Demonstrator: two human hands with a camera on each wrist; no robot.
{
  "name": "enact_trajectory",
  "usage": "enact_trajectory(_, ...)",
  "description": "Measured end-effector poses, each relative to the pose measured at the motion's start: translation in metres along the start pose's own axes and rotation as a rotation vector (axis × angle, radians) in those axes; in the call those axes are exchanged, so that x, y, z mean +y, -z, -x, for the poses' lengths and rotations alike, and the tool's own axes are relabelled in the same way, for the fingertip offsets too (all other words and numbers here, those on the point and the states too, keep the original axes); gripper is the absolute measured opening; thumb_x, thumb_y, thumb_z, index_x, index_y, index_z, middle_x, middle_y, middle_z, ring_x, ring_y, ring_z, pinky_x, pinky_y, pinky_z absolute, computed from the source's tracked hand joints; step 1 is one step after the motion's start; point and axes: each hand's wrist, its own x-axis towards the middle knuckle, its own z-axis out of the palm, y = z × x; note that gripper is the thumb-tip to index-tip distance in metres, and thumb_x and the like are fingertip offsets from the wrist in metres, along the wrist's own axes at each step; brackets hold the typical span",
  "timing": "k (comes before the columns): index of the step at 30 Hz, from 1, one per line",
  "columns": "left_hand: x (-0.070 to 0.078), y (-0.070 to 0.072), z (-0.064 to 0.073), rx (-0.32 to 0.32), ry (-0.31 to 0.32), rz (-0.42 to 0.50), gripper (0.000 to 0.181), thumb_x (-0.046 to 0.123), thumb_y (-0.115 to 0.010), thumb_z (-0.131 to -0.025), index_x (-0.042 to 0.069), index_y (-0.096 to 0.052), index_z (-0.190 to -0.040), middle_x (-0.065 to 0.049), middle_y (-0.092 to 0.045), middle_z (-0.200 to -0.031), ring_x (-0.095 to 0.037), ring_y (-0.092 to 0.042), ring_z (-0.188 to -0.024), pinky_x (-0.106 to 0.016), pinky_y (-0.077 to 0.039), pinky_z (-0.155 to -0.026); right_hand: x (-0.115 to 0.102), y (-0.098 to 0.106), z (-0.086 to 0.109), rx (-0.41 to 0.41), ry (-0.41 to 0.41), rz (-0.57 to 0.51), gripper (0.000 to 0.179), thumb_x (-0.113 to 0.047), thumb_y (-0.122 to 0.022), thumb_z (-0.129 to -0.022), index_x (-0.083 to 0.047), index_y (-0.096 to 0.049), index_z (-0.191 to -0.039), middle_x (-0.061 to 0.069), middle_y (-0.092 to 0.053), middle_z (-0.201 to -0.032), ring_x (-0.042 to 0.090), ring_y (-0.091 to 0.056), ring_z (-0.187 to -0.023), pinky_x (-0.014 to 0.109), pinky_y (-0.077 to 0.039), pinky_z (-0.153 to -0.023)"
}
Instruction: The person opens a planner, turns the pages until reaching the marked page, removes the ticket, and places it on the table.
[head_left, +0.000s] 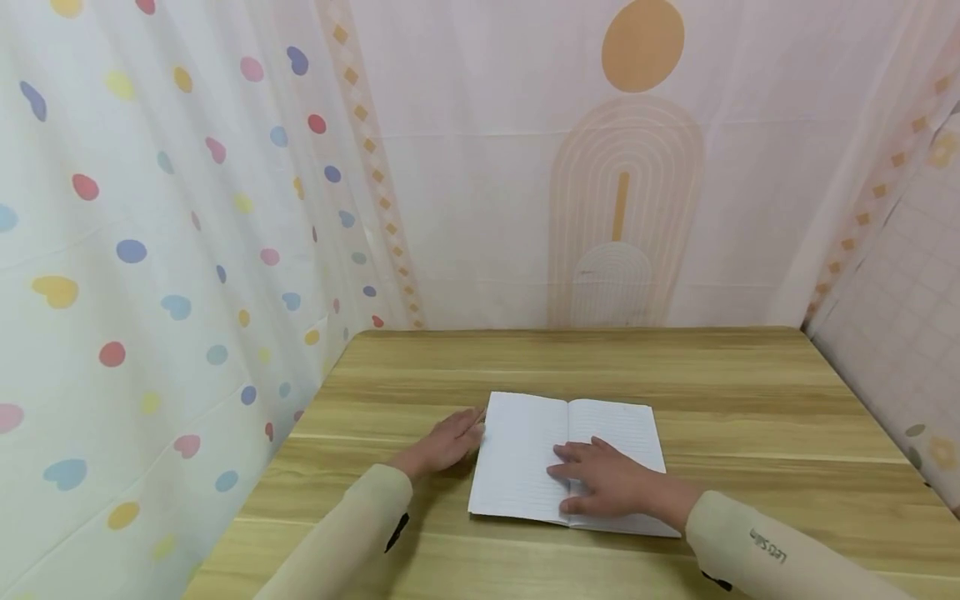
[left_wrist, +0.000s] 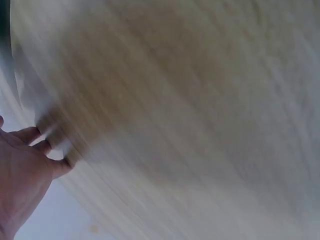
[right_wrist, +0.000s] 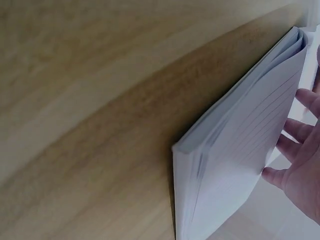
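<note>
An open notebook point(head_left: 521, 450) with white, lined pages lies flat on the wooden table. My right hand point(head_left: 609, 482) rests on it with fingers spread, the fingertips reaching across the centre fold onto the left page. Seen from the right wrist, the stacked page edges of the notebook point(right_wrist: 250, 135) stand slightly raised, and the fingertips of the right hand point(right_wrist: 302, 165) touch the paper. At the notebook's left edge is my left hand point(head_left: 450, 440), its fingers extended close together beside the paper. In the left wrist view the left hand point(left_wrist: 22, 175) reaches down to the tabletop.
The wooden table point(head_left: 720, 367) extends around the notebook on all sides. Behind it hangs a pale curtain point(head_left: 480, 208) with an arch pattern, and a dotted curtain point(head_left: 187, 333) hangs along the left side. A patterned cloth point(head_left: 907, 317) borders the right.
</note>
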Motion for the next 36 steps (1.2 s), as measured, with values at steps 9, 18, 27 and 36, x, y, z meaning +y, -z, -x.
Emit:
enact_trajectory(9, 0.008, -0.005, 0.002, -0.078, 0.062, -0.155, 0.084, 0.058, -0.064, -0.090, 0.021, -0.030, -0.158, -0.025, -0.010, -0.162, -0.041, -0.005, -0.149, -0.060, -0.006, -0.116, 0.008, -0.002, 0.007, 0.080, 0.008, -0.005, 0.058, -0.044, -0.065, -0.094, -0.010, -0.057, -0.140, 0.018, -0.046, -0.149, 0.037, -0.042, -0.137, 0.054, -0.032, -0.110)
enact_trajectory(18, 0.012, -0.005, 0.003, -0.084, 0.073, -0.181, 0.082, 0.058, -0.063, -0.091, 0.021, -0.031, -0.157, -0.024, -0.009, -0.162, -0.041, -0.005, -0.149, -0.060, -0.006, -0.116, 0.064, 0.003, 0.029, 0.213, -0.102, 0.050, 0.067, -0.045, -0.062, -0.096, 0.006, -0.054, -0.137, 0.033, -0.044, -0.143, 0.049, -0.041, -0.132, 0.061, -0.034, -0.106)
enact_trajectory(27, 0.011, -0.005, 0.003, -0.097, 0.075, -0.172, 0.083, 0.059, -0.062, -0.091, 0.022, -0.030, -0.158, -0.024, -0.008, -0.162, -0.040, -0.003, -0.150, -0.060, -0.006, -0.116, 0.108, 0.011, 0.054, 0.229, -0.354, 0.022, 0.077, -0.054, -0.061, -0.093, 0.002, -0.048, -0.144, 0.039, -0.036, -0.144, 0.057, -0.035, -0.132, 0.069, -0.029, -0.102)
enact_trajectory(36, 0.009, -0.006, 0.003, -0.103, 0.073, -0.184, 0.085, 0.061, -0.061, -0.091, 0.022, -0.028, -0.158, -0.023, -0.006, -0.163, -0.040, -0.002, -0.150, -0.061, -0.005, -0.116, 0.106, 0.015, 0.056, 0.246, -0.295, 0.054, 0.065, -0.050, -0.060, -0.096, -0.003, -0.056, -0.140, 0.038, -0.040, -0.142, 0.058, -0.037, -0.130, 0.072, -0.028, -0.100)
